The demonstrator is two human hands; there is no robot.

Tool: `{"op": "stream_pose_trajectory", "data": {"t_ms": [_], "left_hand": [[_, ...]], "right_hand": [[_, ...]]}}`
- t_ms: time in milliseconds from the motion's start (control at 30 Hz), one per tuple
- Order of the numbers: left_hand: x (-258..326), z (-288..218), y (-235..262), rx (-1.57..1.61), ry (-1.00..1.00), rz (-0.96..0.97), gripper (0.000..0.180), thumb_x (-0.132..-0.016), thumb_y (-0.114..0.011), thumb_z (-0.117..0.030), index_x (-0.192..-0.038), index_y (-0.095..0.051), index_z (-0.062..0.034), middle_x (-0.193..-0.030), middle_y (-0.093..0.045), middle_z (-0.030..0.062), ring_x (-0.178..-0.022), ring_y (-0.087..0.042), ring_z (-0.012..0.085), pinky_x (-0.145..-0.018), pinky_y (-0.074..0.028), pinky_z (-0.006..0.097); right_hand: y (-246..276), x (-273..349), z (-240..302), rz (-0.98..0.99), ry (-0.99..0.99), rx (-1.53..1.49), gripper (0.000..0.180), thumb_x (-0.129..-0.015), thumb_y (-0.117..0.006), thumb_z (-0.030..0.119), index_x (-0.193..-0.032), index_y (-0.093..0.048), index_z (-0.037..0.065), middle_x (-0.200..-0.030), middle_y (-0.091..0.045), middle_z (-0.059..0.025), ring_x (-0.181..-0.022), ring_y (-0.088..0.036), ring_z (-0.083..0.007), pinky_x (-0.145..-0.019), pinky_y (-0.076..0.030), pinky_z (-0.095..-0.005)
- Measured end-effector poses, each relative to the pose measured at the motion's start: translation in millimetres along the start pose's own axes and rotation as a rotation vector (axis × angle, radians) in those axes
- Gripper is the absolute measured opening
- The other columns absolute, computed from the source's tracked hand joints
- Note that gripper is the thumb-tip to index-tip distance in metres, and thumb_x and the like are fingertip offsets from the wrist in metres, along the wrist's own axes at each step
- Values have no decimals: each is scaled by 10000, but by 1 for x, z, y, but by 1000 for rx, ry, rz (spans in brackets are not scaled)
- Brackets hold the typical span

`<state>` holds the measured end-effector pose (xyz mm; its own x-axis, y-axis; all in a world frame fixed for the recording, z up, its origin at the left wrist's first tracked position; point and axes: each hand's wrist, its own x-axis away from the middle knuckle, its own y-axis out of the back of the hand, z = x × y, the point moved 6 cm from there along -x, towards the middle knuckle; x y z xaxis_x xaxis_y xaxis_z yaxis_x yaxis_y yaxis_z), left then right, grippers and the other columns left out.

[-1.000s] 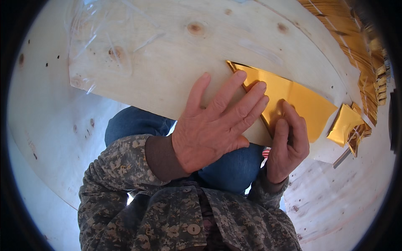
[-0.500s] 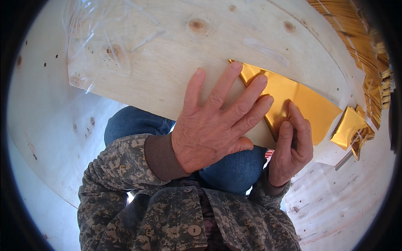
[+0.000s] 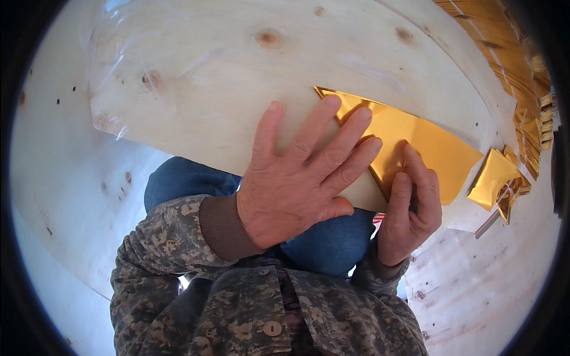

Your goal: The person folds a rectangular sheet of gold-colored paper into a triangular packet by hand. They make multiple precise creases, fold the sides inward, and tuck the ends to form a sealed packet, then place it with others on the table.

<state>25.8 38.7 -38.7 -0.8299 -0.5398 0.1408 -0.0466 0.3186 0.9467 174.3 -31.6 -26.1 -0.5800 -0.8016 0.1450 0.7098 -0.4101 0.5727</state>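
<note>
Gold sheet (image 3: 415,142) lies under left hand (image 3: 297,184) fingertips.

The foil sheet (image 3: 409,142) under my fingers is shiny gold. The board (image 3: 237,77) on my lap is pale wood with brown knots. My jacket sleeve (image 3: 172,249) is grey-green camouflage with a brown cuff, my jeans (image 3: 320,243) blue. At the board's right edge, folded gold pieces (image 3: 493,175).

Pale plywood floor (image 3: 487,285) all around — knotty, speckled, brightly daylit.
</note>
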Motion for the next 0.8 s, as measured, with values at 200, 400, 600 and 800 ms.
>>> {"op": "stream_pose_trajectory", "data": {"t_ms": [200, 400, 600, 800], "left_hand": [[0, 0, 0, -25, 2, -18, 711, -999, -253, -690, -1489, -500, -238, -1586, -418, 42, -1464, -348, 332, -1173, -104, 629], [-1, 1, -1, -3, 3, -19, 711, -1001, -244, -691, -1484, -507, -240, -1583, -423, 36, -1462, -351, 330, -1177, -94, 628], [0, 2, 0, 39, 8, -18, 706, -1001, -256, -688, -1495, -495, -243, -1588, -415, 40, -1460, -353, 328, -1176, -91, 632], [0, 1, -2, 45, 3, 0, 722, -985, -277, -703, -1502, -486, -244, -1596, -402, 48, -1472, -328, 334, -1164, -88, 653]], "right_hand": [[1, -2, 1, 10, 60, 33, 344, -906, -602, -104, -1222, -706, -12, -787, -578, -53, -671, -538, -107, -620, -441, -232], [1, -2, 3, -2, 81, 93, 347, -892, -613, -106, -1210, -715, -13, -781, -577, -56, -655, -511, -110, -602, -421, -238], [0, -1, 3, -14, 60, 92, 347, -892, -611, -105, -1212, -716, -16, -781, -580, -51, -675, -509, -110, -604, -404, -239], [0, 0, 1, -12, 30, 73, 345, -900, -603, -103, -1219, -710, -24, -807, -608, -59, -688, -520, -114, -626, -417, -237]]}}
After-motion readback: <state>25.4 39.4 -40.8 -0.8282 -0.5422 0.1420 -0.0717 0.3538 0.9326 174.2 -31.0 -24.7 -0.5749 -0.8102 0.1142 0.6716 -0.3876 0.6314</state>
